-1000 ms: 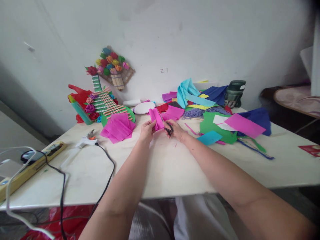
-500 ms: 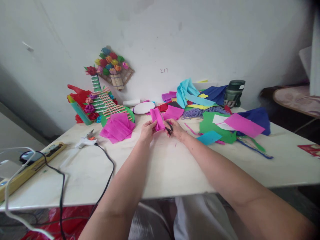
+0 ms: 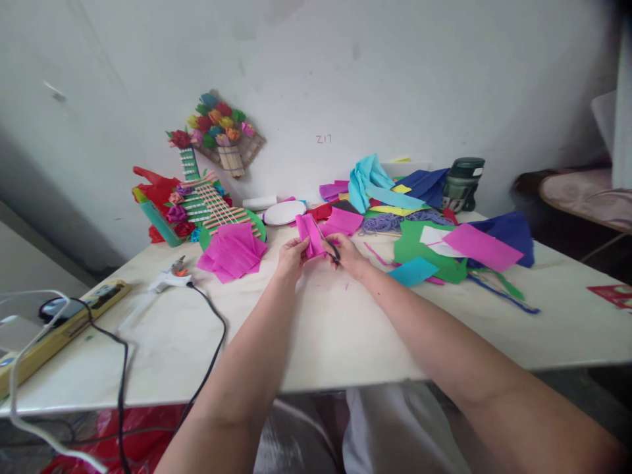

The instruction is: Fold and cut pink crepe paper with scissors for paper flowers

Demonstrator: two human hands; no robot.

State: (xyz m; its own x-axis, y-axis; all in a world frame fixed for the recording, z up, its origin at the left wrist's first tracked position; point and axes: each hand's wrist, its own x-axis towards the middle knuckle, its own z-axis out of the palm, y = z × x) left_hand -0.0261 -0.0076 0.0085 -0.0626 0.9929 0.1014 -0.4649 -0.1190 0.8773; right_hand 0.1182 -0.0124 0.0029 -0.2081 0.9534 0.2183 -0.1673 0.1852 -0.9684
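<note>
My left hand (image 3: 290,258) pinches a folded piece of pink crepe paper (image 3: 309,236) and holds it upright above the middle of the table. My right hand (image 3: 349,255) grips black-handled scissors (image 3: 330,247), whose blades reach into the right side of the pink paper. Both hands are closed round what they hold. A stack of cut pink paper squares (image 3: 232,252) lies just left of my left hand.
A white glue gun (image 3: 168,282) with a black cord lies at the left, beside a power strip (image 3: 59,332). Paper flower crafts (image 3: 207,191) lean on the wall. Coloured paper sheets (image 3: 444,240), purple yarn (image 3: 382,224) and a dark green jar (image 3: 463,184) crowd the right. The white table (image 3: 336,329) shows bare in front.
The scissor blades have closed a little further into the pink paper. Hands and paper stay in nearly the same spot.
</note>
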